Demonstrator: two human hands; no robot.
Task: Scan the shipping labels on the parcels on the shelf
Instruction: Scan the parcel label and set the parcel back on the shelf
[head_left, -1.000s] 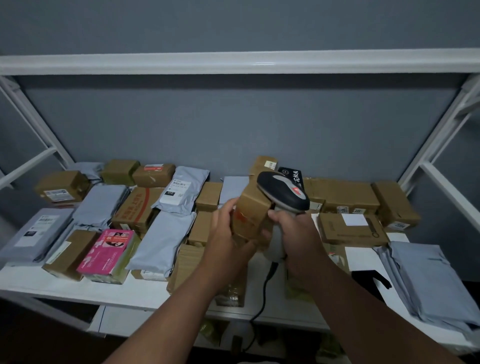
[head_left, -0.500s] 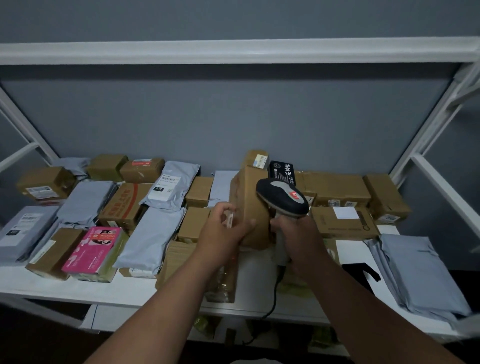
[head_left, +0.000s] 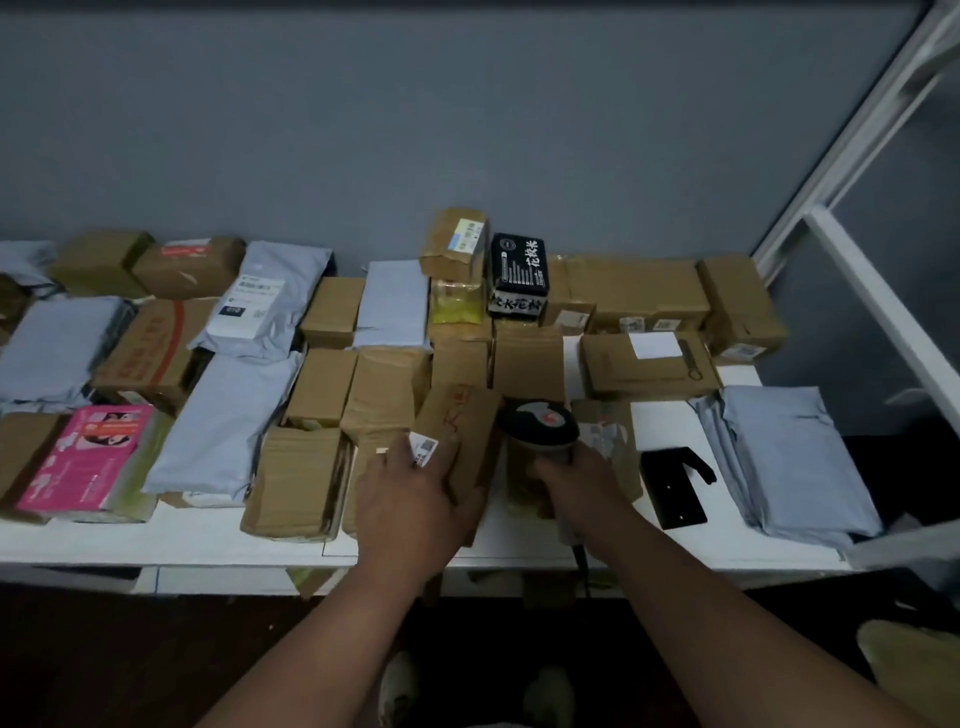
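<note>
A white shelf (head_left: 171, 540) carries many brown cardboard parcels and grey mailer bags. My left hand (head_left: 410, 499) grips a brown box (head_left: 462, 426) with red writing and a small white label (head_left: 423, 449), low over the shelf's front middle. Just to its right, my right hand (head_left: 576, 483) holds a black-and-grey barcode scanner (head_left: 537, 423) by its handle, with the head level with the box's right side. The scanner's cable (head_left: 582, 564) drops over the shelf edge.
A pink box (head_left: 88, 457) lies front left and a stack of grey mailers (head_left: 789, 457) front right. A black flat holder (head_left: 672, 486) sits right of the scanner. A black printed box (head_left: 519, 275) stands at the back. White frame struts (head_left: 883, 312) rise at the right.
The box came down from an upright, raised position to lie low at the shelf front. The scanner dropped with it, and the camera tilted downward.
</note>
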